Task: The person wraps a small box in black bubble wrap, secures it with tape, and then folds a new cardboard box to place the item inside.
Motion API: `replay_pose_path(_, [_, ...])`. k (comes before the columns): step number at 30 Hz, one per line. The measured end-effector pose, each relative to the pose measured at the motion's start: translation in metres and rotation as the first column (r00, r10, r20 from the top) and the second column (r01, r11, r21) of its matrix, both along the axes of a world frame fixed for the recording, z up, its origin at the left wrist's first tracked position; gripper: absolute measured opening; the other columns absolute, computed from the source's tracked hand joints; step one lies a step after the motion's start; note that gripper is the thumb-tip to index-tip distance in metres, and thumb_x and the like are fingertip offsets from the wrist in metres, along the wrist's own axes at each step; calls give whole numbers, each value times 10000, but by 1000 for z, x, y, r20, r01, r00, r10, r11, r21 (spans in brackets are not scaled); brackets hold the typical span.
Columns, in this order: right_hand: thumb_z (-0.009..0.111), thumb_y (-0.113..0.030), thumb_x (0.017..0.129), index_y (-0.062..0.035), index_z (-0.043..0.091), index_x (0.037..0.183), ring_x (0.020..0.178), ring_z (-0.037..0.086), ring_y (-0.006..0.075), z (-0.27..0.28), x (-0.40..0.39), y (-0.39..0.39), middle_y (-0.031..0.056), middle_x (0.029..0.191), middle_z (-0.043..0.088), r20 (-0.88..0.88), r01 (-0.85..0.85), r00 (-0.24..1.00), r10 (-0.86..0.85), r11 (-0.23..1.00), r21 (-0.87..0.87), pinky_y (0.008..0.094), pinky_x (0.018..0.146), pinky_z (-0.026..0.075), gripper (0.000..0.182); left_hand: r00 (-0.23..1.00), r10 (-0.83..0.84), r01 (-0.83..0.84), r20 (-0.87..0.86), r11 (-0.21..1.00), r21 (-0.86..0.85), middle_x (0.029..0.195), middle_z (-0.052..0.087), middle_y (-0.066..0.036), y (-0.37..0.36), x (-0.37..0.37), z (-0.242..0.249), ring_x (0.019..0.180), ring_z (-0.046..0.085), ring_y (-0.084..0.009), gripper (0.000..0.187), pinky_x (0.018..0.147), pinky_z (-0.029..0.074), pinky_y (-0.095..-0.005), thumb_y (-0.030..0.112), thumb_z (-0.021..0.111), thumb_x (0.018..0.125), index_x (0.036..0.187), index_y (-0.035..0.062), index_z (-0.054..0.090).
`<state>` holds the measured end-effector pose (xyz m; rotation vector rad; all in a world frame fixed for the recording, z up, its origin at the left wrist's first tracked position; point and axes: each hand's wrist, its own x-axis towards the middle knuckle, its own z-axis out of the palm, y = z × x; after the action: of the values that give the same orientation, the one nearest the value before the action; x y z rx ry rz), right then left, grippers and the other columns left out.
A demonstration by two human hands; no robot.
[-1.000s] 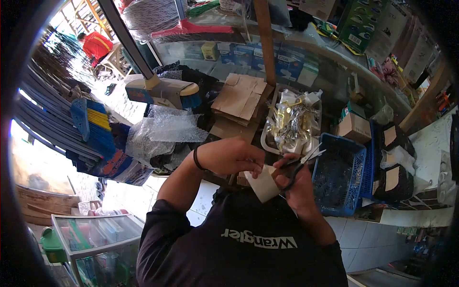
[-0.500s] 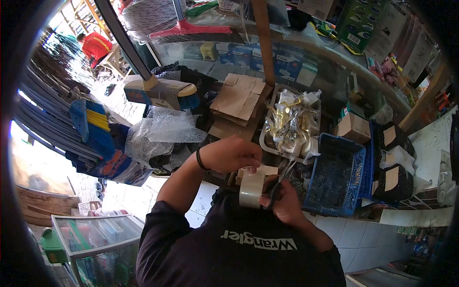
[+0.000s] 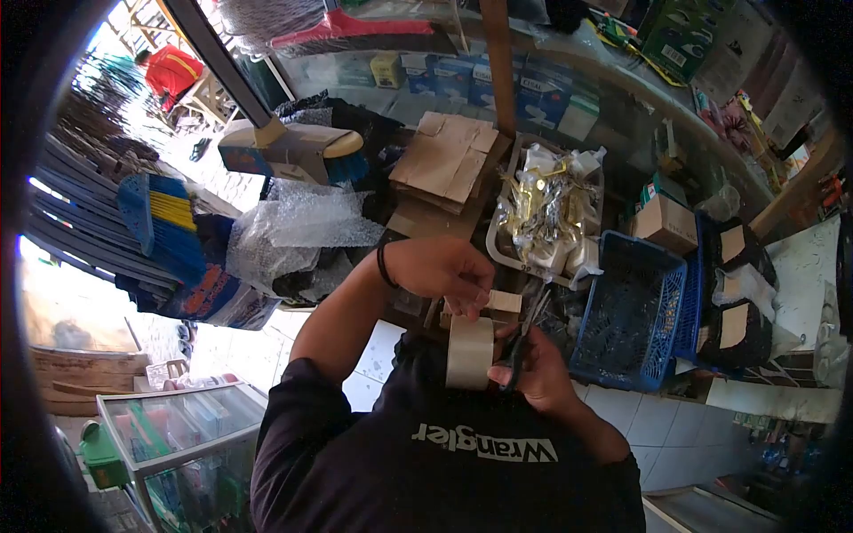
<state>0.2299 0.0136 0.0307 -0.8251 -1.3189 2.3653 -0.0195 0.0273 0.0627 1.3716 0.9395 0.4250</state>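
A tape roll (image 3: 468, 352) is held upright between both hands, in front of the chest. The left hand (image 3: 437, 271) pinches its top edge from above; the right hand (image 3: 533, 373) – clenched on scissors (image 3: 522, 336) – lies just beside, nearer the blue basket (image 3: 629, 324).

tape roll (image 3: 469, 352) between hands, basket (image 3: 633, 311) right, tray (image 3: 544, 218) behind

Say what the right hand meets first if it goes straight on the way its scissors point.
Probably the box at the left hand. The right hand aims its scissors past the tape roll towards it. Depth is unclear; if it misses, the tray behind.
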Motion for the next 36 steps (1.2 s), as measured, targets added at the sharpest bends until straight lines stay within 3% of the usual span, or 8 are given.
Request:
replay_pose_path(9, [691, 28, 728, -58, 445, 1121, 864, 578, 173, 10, 9, 7, 66, 914, 548, 55, -22, 998, 20, 1000, 20, 327, 757, 506, 472, 992, -106, 110, 73, 992, -54, 806, 659, -91, 16, 9, -2, 743, 645, -158, 109, 673, 522, -277, 27, 501, 835, 824, -11, 603])
replay_pose_path(12, [746, -67, 707, -46, 474, 1147, 840, 603, 177, 18, 22, 31, 70, 916, 575, 33, -122, 992, 122, 993, 4, 334, 730, 521, 519, 987, -118, 128, 111, 988, -81, 797, 656, -91, 20, 9, -3, 752, 642, -153, 99, 684, 521, -275, 17, 505, 824, 814, -7, 600])
replay_pose_path(15, [811, -219, 642, -26, 509, 1163, 784, 620, 155, 40, 37, 70, 70, 872, 609, 393, -395, 893, 222, 803, 446, 310, 693, 520, 633, 982, -148, 154, 115, 987, -45, 780, 651, -85, 23, 14, 1, 749, 637, -148, 94, 678, 513, -272, 29, 513, 827, 813, -8, 598])
replay_pose_path(18, [825, -344, 585, -23, 552, 1148, 710, 629, 140, 66, 40, 101, 73, 810, 631, 611, -627, 738, 287, 627, 463, 278, 647, 503, 703, 982, -142, 144, 127, 990, -5, 754, 648, -45, 23, 17, 0, 715, 630, -109, 152, 638, 508, -239, 150, 545, 856, 794, 16, 578])
replay_pose_path(21, [793, -377, 598, -28, 560, 1154, 660, 621, 141, 84, 34, 112, 72, 766, 630, 725, -822, 541, 425, 451, 349, 261, 601, 475, 697, 986, -163, 161, 29, 984, 81, 753, 646, -40, 23, 16, 0, 707, 629, -108, 184, 632, 511, -240, 178, 552, 861, 777, 16, 579])
replay_pose_path(27, [774, -407, 597, -18, 575, 1142, 631, 590, 157, 87, 14, 115, 81, 762, 624, 740, -891, 439, 510, 354, 284, 275, 571, 456, 698, 989, -134, 140, -55, 983, 119, 740, 644, -51, 16, 15, 11, 690, 628, -118, 221, 619, 514, -253, 192, 544, 868, 749, 8, 577])
replay_pose_path(30, [798, -391, 566, 1, 588, 1120, 555, 600, 146, 82, 10, 117, 105, 685, 626, 691, -865, 498, 524, 351, 357, 249, 516, 452, 710, 989, -136, 143, -55, 977, 160, 728, 647, -49, 15, 15, 11, 676, 627, -120, 224, 614, 511, -254, 194, 536, 869, 749, 9, 576])
replay_pose_path(36, [759, -424, 625, -14, 567, 1157, 652, 584, 172, 89, 1, 120, 94, 758, 626, 746, -916, 400, 533, 265, 302, 290, 599, 463, 698, 988, -125, 138, -88, 978, 157, 708, 653, -41, 12, 19, 14, 657, 626, -118, 245, 595, 504, -253, 211, 528, 874, 731, 16, 570])
